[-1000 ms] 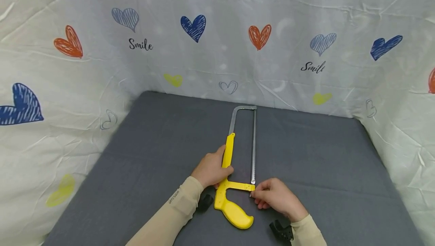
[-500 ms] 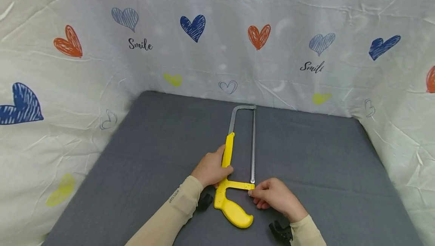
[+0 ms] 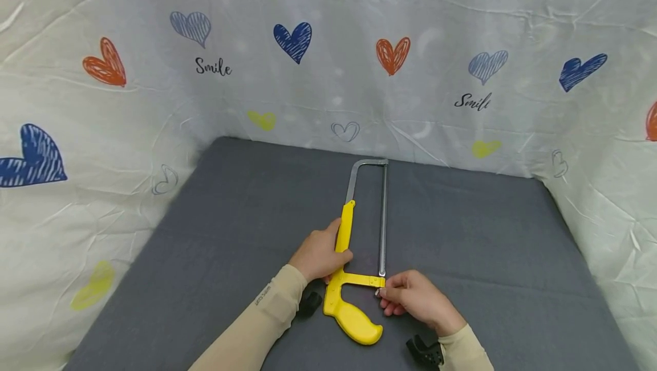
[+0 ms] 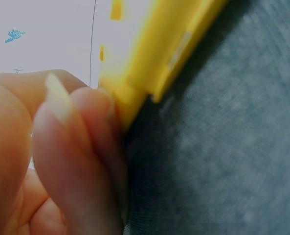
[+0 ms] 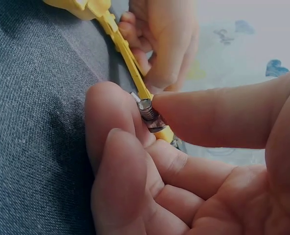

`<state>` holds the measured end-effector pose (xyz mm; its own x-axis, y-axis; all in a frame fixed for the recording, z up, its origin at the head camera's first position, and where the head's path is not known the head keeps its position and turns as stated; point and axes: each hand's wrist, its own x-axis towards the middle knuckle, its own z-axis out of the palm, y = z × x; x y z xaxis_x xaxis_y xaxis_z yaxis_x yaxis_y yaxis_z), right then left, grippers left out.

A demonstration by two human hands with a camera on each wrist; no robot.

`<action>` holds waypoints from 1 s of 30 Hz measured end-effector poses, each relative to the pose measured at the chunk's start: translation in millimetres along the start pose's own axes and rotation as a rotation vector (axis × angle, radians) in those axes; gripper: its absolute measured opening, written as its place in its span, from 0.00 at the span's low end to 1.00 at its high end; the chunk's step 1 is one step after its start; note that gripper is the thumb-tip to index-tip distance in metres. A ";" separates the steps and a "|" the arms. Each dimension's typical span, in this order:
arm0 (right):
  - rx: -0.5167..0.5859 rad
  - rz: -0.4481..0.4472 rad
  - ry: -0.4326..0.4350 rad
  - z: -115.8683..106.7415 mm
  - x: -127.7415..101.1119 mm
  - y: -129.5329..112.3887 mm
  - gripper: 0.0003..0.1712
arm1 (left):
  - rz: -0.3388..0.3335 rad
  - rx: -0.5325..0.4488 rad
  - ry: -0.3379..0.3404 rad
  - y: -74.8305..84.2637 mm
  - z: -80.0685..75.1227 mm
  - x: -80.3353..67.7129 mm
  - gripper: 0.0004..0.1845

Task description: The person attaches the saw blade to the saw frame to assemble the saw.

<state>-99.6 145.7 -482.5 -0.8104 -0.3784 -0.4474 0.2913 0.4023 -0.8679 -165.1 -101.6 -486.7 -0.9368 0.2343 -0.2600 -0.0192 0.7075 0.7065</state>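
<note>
A hacksaw with a yellow handle and a silver front bow lies on the grey cloth. Its blade runs along the right side. My left hand grips the yellow frame bar, thumb across the top; in the left wrist view, curled fingers touch the yellow frame. Beside the frame's lower right corner, my right hand pinches a small metal fastener. Close up in the right wrist view, a threaded bolt end sticks out between thumb and forefinger; the fingers partly hide the piece around it.
Grey cloth covers the work surface. White sheeting printed with hearts stands behind it and along both sides. Black straps sit at the wrists.
My right fingertips shift slightly around the fastener, covering it half a second ago and showing a bit of metal now. The left hand and hacksaw stay in place.
</note>
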 end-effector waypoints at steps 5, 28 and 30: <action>0.007 -0.015 -0.029 -1.2 -1.3 -0.6 0.12 | -0.007 -0.002 0.001 1.3 -0.8 -1.1 0.48; -0.203 -0.053 0.115 -3.4 -9.9 -2.6 0.09 | -0.001 0.001 0.008 -1.2 1.8 -0.1 0.47; -0.200 -0.041 0.119 -2.7 -10.1 -2.4 0.08 | -0.001 0.004 0.008 -0.3 2.1 -0.9 0.47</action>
<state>-93.5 150.8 -475.3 -0.8774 -0.3016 -0.3732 0.1594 0.5504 -0.8196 -163.6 -100.6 -488.1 -0.9394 0.2281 -0.2558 -0.0192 0.7103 0.7036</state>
